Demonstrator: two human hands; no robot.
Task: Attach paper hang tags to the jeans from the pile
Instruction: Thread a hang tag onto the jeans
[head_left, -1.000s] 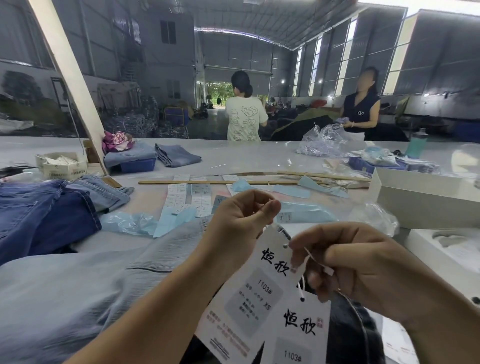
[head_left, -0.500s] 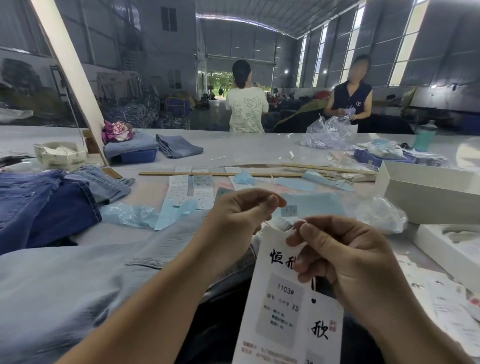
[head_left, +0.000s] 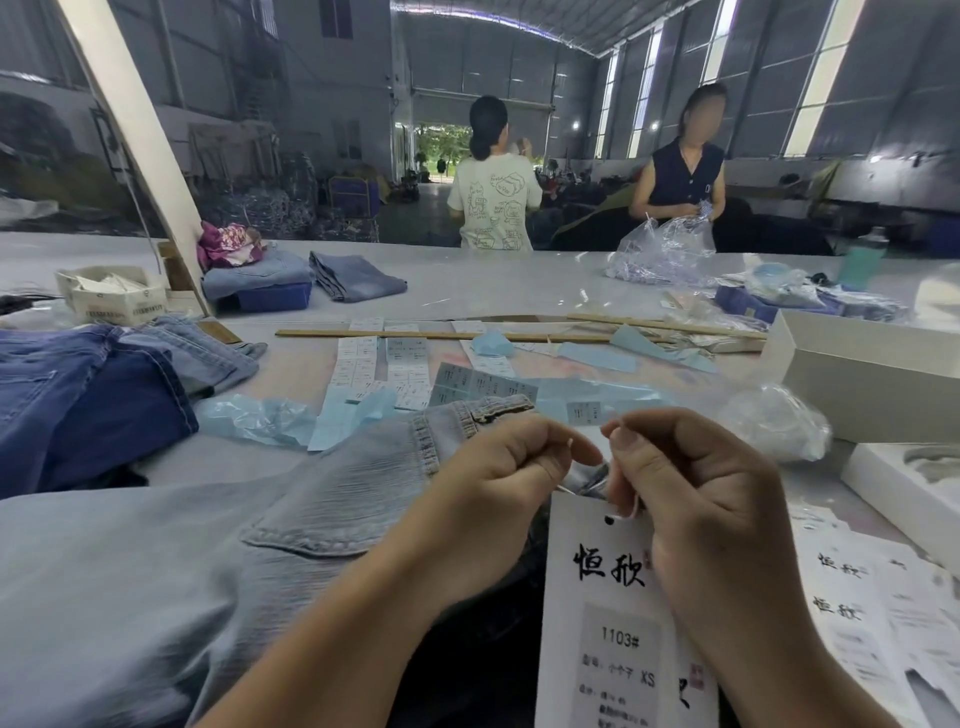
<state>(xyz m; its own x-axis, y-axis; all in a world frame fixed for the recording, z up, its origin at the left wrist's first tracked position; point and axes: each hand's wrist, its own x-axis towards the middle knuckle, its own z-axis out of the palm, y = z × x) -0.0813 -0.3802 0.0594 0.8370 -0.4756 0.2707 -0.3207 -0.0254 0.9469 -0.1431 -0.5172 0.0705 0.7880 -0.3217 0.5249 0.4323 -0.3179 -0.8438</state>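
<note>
Both hands are pinching the thin white string (head_left: 626, 512) of a paper tag (head_left: 613, 613): left hand (head_left: 511, 480) and right hand (head_left: 696, 493) fingers curled tight, tag hanging over the pale jeans (head_left: 208, 545)

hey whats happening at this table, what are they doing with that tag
A person is fastening a white paper hang tag to light blue jeans spread on the table. The left hand and right hand both pinch the thin white string threaded through the tag's hole, just above the waistband. More printed tags lie to the right, and darker jeans are piled at the left.
</note>
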